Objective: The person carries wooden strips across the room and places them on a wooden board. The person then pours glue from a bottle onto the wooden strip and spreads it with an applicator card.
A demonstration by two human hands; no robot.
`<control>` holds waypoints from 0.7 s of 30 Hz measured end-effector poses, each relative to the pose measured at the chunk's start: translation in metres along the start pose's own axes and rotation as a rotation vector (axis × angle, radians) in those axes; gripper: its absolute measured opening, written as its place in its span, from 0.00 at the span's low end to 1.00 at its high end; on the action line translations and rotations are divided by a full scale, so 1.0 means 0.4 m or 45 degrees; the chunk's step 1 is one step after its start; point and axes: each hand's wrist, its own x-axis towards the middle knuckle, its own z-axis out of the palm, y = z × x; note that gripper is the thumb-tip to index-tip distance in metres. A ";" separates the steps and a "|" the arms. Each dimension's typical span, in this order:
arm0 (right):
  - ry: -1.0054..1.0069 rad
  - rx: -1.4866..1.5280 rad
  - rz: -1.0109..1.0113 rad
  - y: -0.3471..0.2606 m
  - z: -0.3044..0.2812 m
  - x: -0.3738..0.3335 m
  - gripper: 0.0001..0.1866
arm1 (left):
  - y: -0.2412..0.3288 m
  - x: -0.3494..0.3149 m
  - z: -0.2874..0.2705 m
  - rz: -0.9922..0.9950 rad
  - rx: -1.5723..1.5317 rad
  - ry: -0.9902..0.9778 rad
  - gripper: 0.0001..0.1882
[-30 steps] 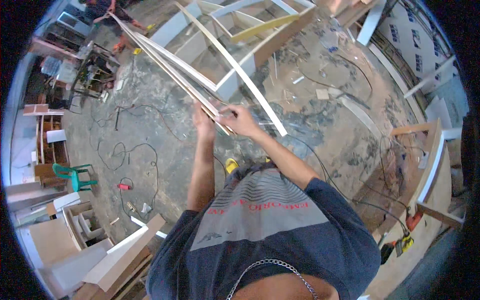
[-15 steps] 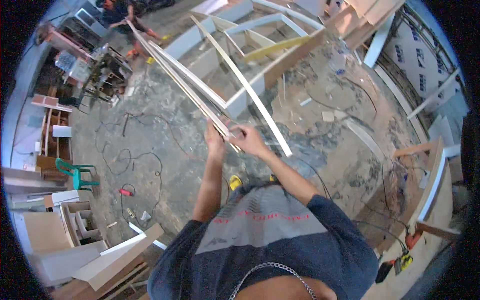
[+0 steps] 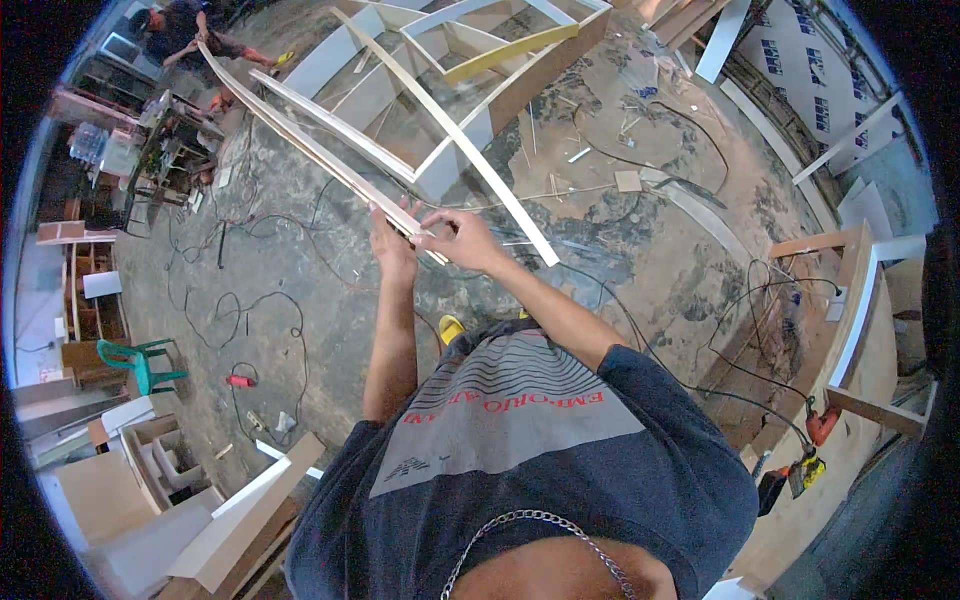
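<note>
Diagonally forward-left, the long strips [image 3: 310, 149]

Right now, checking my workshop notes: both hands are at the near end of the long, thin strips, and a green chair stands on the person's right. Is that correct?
The side is wrong: the head view shows the green chair on the person's left. The left hand and right hand are indeed at the near end of the long, thin strips.

Long pale strips [image 3: 330, 164] (slightly bowed), aslant together

Grn chair [image 3: 142, 368], far L; ylw-blk tool [image 3: 808, 472], lower R.
</note>
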 end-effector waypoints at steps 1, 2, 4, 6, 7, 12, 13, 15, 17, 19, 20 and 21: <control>0.026 -0.035 -0.027 -0.008 0.003 -0.001 0.24 | 0.000 0.003 -0.009 -0.010 -0.003 0.022 0.33; 0.029 -0.038 -0.024 -0.005 0.000 -0.001 0.24 | -0.003 0.001 -0.006 -0.014 -0.004 0.019 0.33; 0.014 0.002 0.035 0.002 -0.004 -0.005 0.24 | -0.011 -0.008 0.000 -0.007 0.006 -0.002 0.33; 0.017 -0.039 0.034 0.001 -0.010 -0.015 0.25 | -0.019 -0.019 0.004 -0.011 0.009 -0.017 0.33; 0.020 -0.081 0.030 0.001 -0.014 -0.021 0.25 | -0.023 -0.024 0.007 -0.013 0.012 -0.034 0.33; 0.010 -0.176 0.132 -0.047 -0.038 -0.049 0.24 | -0.043 -0.022 0.000 -0.041 -0.072 -0.038 0.36; 0.009 -0.202 0.164 -0.053 -0.042 -0.054 0.23 | -0.046 -0.023 -0.001 -0.023 -0.108 -0.048 0.39; 0.050 -0.201 0.134 -0.042 -0.047 -0.065 0.23 | -0.051 -0.034 0.016 -0.026 -0.115 -0.064 0.39; 0.087 -0.198 0.103 -0.031 -0.054 -0.071 0.23 | -0.050 -0.041 0.034 -0.027 -0.121 -0.078 0.40; 0.133 -0.123 -0.061 -0.016 -0.068 -0.075 0.28 | -0.044 -0.045 0.054 -0.053 -0.231 -0.095 0.40; 0.132 -0.121 -0.066 -0.026 -0.077 -0.083 0.28 | -0.038 -0.037 0.049 -0.048 -0.231 -0.095 0.40; 0.076 -0.011 -0.015 -0.045 -0.090 -0.101 0.31 | -0.030 -0.025 0.040 -0.056 -0.274 -0.084 0.39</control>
